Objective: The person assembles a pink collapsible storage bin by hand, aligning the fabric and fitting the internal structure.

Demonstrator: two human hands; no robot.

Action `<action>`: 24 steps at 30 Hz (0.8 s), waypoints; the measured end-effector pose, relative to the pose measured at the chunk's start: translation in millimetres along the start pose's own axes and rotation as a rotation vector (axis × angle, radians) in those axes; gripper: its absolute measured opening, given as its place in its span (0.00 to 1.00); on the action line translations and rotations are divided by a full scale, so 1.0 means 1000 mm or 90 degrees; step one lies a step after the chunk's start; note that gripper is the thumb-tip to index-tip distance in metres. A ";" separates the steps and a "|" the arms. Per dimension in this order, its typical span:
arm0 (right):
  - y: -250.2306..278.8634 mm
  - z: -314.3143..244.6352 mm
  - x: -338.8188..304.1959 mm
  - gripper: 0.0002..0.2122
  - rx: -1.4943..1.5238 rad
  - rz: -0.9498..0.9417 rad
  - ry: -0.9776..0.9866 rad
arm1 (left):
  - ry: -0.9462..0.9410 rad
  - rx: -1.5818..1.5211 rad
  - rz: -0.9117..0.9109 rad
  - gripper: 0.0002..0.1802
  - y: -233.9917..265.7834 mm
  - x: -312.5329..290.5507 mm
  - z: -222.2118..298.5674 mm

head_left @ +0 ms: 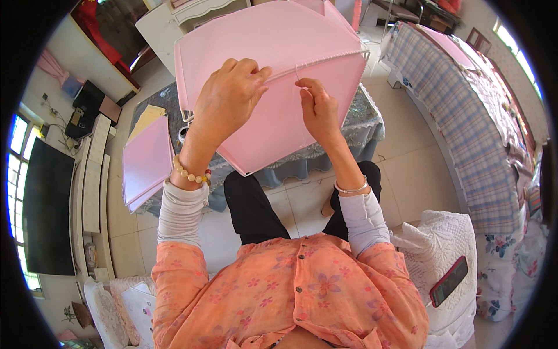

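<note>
Frame (273,125), pink-panelled, lies under left hand (231,99), grip unclear, and right hand (321,113), pinching thread (297,71).

The pink panelled structure (256,49) is large and angular, made of flat, smooth panels with pale edging. It is over the draped table (365,123), covering much of its top, and it is tilted, so that one lower corner reaches out beyond the table's near edge. What supports it, I cannot tell. Where two panels meet in a ridge, above the table, white stitches (334,56) wrap the right part of the ridge. A thin thread (297,72) is there also.
</note>
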State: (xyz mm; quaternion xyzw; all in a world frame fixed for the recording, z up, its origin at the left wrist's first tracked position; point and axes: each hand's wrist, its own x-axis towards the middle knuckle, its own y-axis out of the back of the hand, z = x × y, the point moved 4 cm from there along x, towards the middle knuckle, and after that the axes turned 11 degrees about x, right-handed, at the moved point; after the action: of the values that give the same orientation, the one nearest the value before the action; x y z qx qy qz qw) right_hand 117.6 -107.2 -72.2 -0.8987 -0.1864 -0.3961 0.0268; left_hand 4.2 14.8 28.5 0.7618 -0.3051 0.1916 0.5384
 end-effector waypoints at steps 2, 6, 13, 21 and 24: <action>0.003 -0.002 0.001 0.08 -0.031 -0.007 -0.012 | -0.002 0.000 -0.003 0.14 0.000 0.000 -0.001; 0.009 -0.008 0.004 0.08 -0.068 -0.038 -0.011 | -0.004 -0.002 -0.007 0.14 -0.001 0.000 0.000; 0.002 -0.008 0.009 0.07 -0.059 0.011 0.037 | -0.014 -0.007 -0.025 0.13 0.001 0.003 0.002; -0.005 -0.008 0.010 0.04 -0.049 0.093 0.079 | -0.011 -0.005 -0.029 0.13 -0.002 0.003 0.002; -0.008 -0.015 0.013 0.02 -0.077 0.106 0.071 | -0.011 -0.004 -0.030 0.12 -0.001 0.002 0.002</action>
State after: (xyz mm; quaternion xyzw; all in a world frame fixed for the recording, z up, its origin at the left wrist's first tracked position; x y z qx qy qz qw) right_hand 112.1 -98.9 -53.2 -0.8877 -0.0849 -0.4522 0.0154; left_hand 6.1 12.4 28.0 0.7686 -0.2926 0.1714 0.5424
